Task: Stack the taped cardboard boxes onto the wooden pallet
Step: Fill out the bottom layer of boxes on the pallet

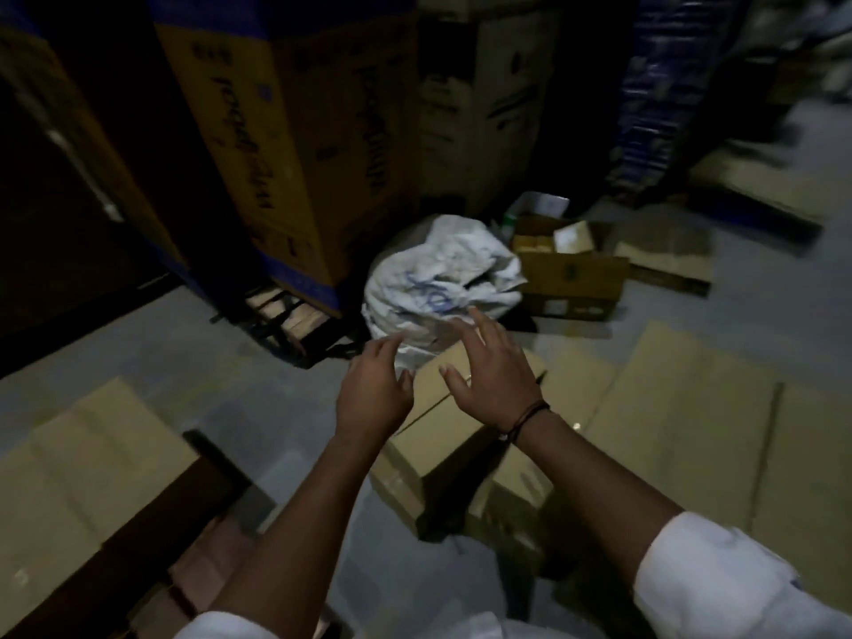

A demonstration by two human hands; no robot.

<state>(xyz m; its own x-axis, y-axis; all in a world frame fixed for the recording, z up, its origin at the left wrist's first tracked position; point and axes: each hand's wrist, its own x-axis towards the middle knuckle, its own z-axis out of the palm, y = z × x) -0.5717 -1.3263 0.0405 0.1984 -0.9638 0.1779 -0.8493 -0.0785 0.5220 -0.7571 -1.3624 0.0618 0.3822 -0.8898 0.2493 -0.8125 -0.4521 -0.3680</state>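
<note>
A taped brown cardboard box [417, 458] lies tilted on the grey floor in the middle of the view. My left hand [375, 389] hovers open just above its far left corner. My right hand [493, 366] is spread open over the box's far top edge, with a dark cord on the wrist. Neither hand grips anything. A second small box [521, 495] leans against the first one's right side. At the lower left a large box [83, 472] rests on a wooden pallet [203, 569], whose slats show beneath it.
A crumpled white sack [438, 279] stands just beyond the box. An open carton [571, 269] sits to its right. Flattened cardboard sheets [691, 408] cover the floor on the right. Tall stacked printed cartons [286, 145] on another pallet wall off the back.
</note>
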